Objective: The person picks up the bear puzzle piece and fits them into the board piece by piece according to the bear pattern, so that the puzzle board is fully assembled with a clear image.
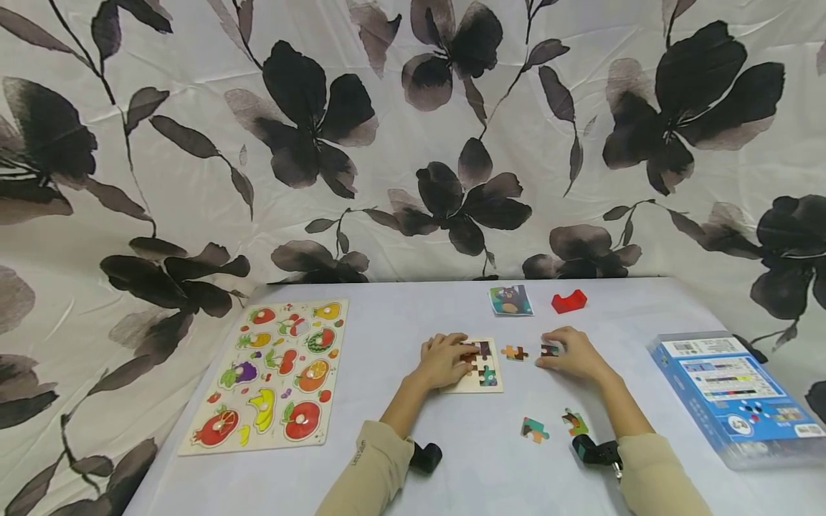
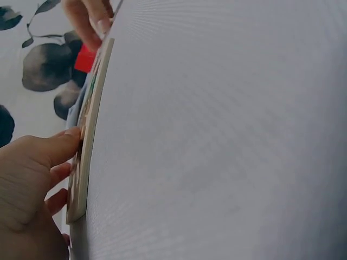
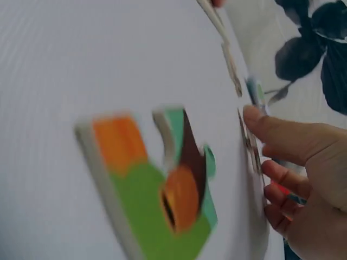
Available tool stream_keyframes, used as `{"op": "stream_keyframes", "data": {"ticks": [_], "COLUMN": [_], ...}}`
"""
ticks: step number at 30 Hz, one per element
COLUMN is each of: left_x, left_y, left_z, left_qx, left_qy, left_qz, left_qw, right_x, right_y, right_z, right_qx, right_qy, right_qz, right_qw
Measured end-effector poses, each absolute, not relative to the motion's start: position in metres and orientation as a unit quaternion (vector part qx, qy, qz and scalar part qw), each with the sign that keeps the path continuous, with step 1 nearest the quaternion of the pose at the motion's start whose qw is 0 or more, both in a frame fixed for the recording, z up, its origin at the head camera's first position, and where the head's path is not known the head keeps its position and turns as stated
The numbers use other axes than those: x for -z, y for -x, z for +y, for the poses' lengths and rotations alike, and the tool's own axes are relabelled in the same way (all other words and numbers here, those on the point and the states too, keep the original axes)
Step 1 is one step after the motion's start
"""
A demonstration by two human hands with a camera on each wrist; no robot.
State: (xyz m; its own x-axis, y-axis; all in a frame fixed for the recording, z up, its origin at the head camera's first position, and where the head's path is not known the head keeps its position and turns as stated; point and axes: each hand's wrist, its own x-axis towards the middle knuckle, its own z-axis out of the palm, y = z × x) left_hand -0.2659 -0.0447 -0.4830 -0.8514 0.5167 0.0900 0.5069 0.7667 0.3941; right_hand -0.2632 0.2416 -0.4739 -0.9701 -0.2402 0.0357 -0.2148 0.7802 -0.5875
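Observation:
My left hand (image 1: pixel 445 362) lies over the left part of a small wooden puzzle board (image 1: pixel 492 387), its fingers touching the pieces set in it. The left wrist view has the thumb on top of the board (image 2: pixel 89 157) near its edge. To the right, my right hand (image 1: pixel 577 352) pinches a dark jigsaw piece (image 1: pixel 549 350) between thumb and fingers, low over the table. Between the board and this hand lies an orange-brown piece (image 1: pixel 514 352). Nearer to me are a teal-and-orange piece (image 1: pixel 534 429) and a green-and-orange piece (image 1: pixel 574 421), large in the right wrist view.
On the left lies a fruit puzzle board (image 1: pixel 258 380). A bear picture card (image 1: pixel 511 301) and a red object (image 1: pixel 569 302) sit at the back. A blue-labelled plastic box (image 1: pixel 742 401) stands on the right. Behind the table hangs a floral cloth (image 1: pixel 387 143).

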Motion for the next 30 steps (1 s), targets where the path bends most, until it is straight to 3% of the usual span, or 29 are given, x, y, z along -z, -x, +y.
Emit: {"op": "stream_keyframes", "data": {"ticks": [6,17,24,30], "left_x": [0.484,0.484,0.482,0.483], "left_y": [0.266,0.265,0.265,0.266], "left_z": [-0.045,-0.045,-0.046,-0.046], "left_qx": [-0.201,-0.212,-0.207,-0.208], "left_qy": [-0.268,-0.267,-0.269,-0.27], "left_qz": [0.942,0.94,0.94,0.94], "left_qw": [0.014,0.014,0.018,0.018], "right_x": [0.472,0.461,0.463,0.468], "right_y": [0.261,0.262,0.267,0.272], "right_z": [0.256,0.249,0.219,0.188], "right_qx": [0.353,0.615,0.615,0.572], "right_qy": [0.098,0.085,0.077,0.134], "right_qz": [0.931,0.784,0.785,0.809], "right_qw": [0.014,0.006,0.002,-0.004]}}
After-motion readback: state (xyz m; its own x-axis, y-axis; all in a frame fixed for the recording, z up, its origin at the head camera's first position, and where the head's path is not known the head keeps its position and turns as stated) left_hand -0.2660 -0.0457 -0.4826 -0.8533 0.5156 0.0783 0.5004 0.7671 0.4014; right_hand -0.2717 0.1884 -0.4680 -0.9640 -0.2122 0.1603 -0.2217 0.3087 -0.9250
